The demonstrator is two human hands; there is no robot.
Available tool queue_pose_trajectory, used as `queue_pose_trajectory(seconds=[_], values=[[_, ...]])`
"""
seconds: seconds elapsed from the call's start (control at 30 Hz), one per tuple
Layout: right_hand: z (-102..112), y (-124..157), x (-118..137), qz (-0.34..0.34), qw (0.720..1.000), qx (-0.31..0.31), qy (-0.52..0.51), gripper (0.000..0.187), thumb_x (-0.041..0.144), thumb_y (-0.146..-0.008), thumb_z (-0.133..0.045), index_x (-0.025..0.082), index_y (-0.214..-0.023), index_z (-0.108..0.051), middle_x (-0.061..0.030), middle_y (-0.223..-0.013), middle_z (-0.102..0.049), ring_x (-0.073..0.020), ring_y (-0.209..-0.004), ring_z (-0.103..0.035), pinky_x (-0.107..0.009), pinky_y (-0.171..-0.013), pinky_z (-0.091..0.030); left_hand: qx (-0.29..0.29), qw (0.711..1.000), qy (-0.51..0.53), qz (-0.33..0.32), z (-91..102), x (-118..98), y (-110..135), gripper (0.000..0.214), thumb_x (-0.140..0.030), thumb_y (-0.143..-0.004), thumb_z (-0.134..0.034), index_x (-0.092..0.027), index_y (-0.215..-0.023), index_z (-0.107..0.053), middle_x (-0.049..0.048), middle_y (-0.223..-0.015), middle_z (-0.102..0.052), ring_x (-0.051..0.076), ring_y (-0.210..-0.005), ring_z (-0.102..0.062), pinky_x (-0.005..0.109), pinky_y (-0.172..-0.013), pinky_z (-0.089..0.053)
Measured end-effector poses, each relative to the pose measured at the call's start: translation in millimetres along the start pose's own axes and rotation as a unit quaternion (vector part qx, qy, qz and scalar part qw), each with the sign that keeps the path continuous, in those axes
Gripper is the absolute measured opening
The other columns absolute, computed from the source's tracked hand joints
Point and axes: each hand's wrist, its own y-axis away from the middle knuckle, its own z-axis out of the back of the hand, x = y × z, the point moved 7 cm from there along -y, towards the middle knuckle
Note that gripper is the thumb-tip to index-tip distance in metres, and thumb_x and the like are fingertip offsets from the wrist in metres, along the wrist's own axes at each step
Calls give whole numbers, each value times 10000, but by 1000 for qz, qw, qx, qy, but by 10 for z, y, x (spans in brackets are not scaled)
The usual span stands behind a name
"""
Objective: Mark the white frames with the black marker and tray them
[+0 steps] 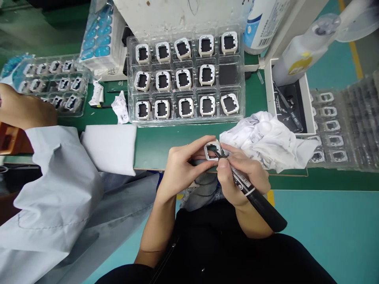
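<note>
My left hand [182, 163] pinches a small white square frame part [211, 152] between thumb and fingers, just above the table's front edge. My right hand [242, 175] grips a black marker pen [257, 201] like a pencil, its tip touching the inside of the frame. Behind them stands a clear plastic tray [233, 73] holding several of the same white frames in rows, with one pocket bare. A crumpled white cloth [266, 140] lies right beside my right hand.
A co-worker's light blue sleeve [56, 189] and hand [23, 110] fill the left side, near another tray of parts [47, 85]. A white box [291, 98], a white bottle [302, 55] and more trays [340, 126] sit at the right. A white pad [111, 148] lies on the green mat.
</note>
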Motion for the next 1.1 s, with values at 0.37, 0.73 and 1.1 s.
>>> queue_pose_trajectory(seconds=[0.37,0.73,1.1], values=[[-18,8,23,26,999,10,45,152,187,-1114,-830,308,-1134,-741,67,-789,-798,-204,-603,-823,-475,-865,-914,-25,994,-84,-71,-10,-92,40,492,-375,-1111,-1016,-323,-1592,-923,46,-1280,-1000,198,-914,-944,297,-940,-810],[-17,33,-1,18,999,6,27,214,141,-1085,-842,310,-1201,-779,60,-828,-841,-241,-673,-876,-500,-884,-909,-49,987,-121,-93,-31,-118,87,402,-372,-1149,-956,-324,-1547,-945,23,-1133,-985,172,-821,-872,281,-859,-760],[-6,6,11,14,999,12,26,209,115,-1077,-840,278,-1192,-778,42,-831,-834,-241,-688,-895,-474,-890,-907,-53,982,-137,-117,-54,-127,100,393,-364,-1172,-945,-328,-1562,-929,20,-1143,-992,173,-863,-916,256,-888,-754]])
